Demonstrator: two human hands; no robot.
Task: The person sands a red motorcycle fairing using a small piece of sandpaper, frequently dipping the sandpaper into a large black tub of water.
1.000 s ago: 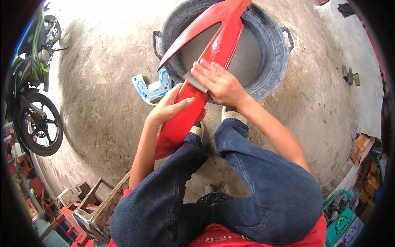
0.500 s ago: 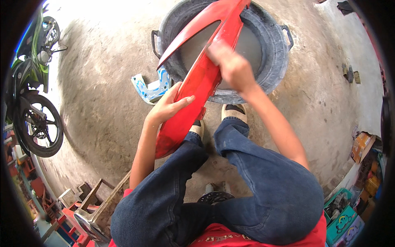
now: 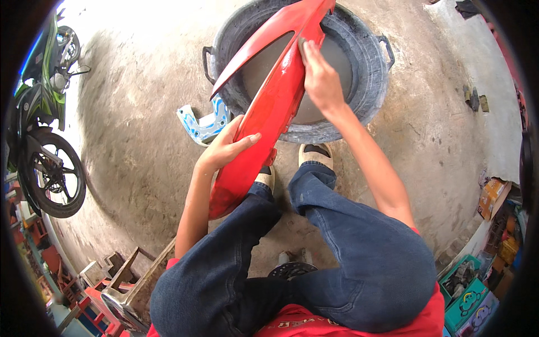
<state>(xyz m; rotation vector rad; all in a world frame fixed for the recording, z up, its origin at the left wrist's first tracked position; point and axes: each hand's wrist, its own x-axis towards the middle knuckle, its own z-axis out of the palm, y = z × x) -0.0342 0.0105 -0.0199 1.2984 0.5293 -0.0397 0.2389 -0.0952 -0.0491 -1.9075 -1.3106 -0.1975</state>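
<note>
A long red motorcycle body panel [image 3: 265, 115], forked at its far end, slants from my lap up over a round dark tub [image 3: 368, 92] of murky grey water. My left hand [image 3: 227, 147] grips its left edge, with the thumb lying across the red face. Higher up, my right hand [image 3: 323, 81] presses against the right edge of the panel with its fingers together. A small dark edge shows at those fingertips; what it belongs to is mostly hidden. Wet shine lies on the panel near that hand.
A blue, white and grey plastic part [image 3: 205, 126] lies on the concrete floor left of the tub. A motorcycle [image 3: 53, 151] stands at far left. Wooden furniture [image 3: 132, 286] is at lower left, with boxes [image 3: 469, 292] at lower right. My shoes [image 3: 317, 153] are just before the tub.
My right hand, blurred before, has slid a little farther up along the panel's right edge. My left hand keeps its hold, and the whole view has shifted slightly.
</note>
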